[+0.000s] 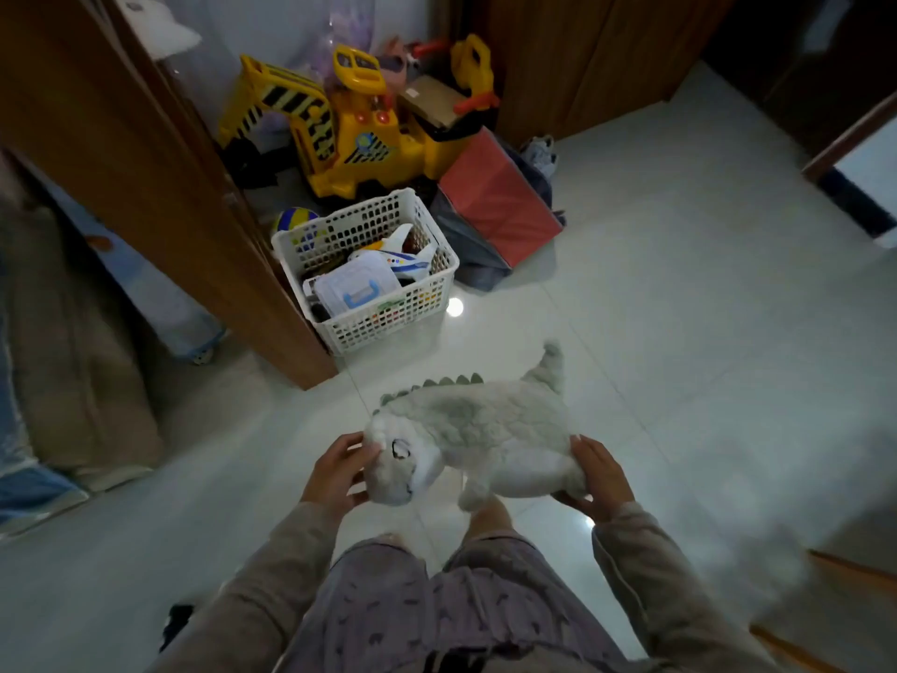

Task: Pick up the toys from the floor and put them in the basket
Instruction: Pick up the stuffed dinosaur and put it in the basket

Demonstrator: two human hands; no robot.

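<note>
You wear long fuzzy beige-grey sleeves [645,570], cuffs at wrists; loose mauve pyjama trousers [412,609], small dark animal print.

Plush dinosaur [478,432] before basket [383,327]

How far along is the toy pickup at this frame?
Partly done: the white basket already holds a toy airplane and a clear box. In hand: the plush dinosaur, lifted with the left hand at its head and the right hand at its rear. Left: dropping it in the basket.
</note>
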